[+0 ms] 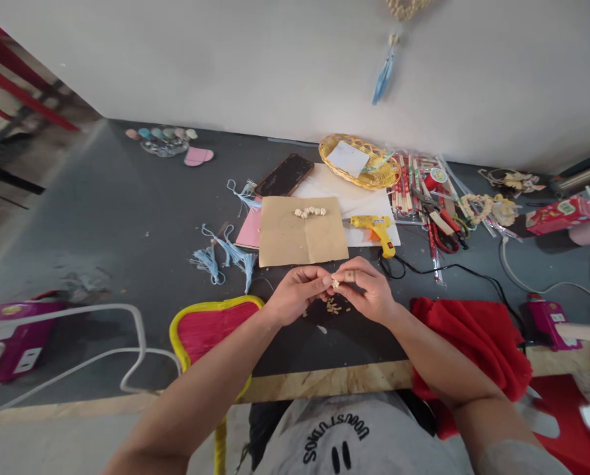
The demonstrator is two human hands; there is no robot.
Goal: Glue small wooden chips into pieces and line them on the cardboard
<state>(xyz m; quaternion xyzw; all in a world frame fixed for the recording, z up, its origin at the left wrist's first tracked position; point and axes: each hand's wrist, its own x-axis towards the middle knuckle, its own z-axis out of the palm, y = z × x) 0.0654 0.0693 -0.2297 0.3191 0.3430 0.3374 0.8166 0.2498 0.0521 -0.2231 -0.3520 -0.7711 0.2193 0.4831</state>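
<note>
Fingertips of my left hand [302,292] and my right hand [369,290] meet over the dark table, both closed in a pinch. Between them sits a small cream cluster [335,283], seemingly built of tiny pieces like those below. Several loose little wooden pieces [332,307] lie on the table just under my hands. Beyond them is a creased brown paper sheet [302,244], bearing a short row of similar cream clusters [309,212]. A yellow hot glue gun [380,231] rests to the right of the paper, on a white sheet.
Pale blue tassels [235,256] lie left of the paper. Behind it are a phone [285,175] and a wicker basket [387,175]. Chopstick packets, pliers [441,221] and a black cord crowd the right. Red cloth [473,336] and a yellow-edged pink fan [210,326] flank my arms.
</note>
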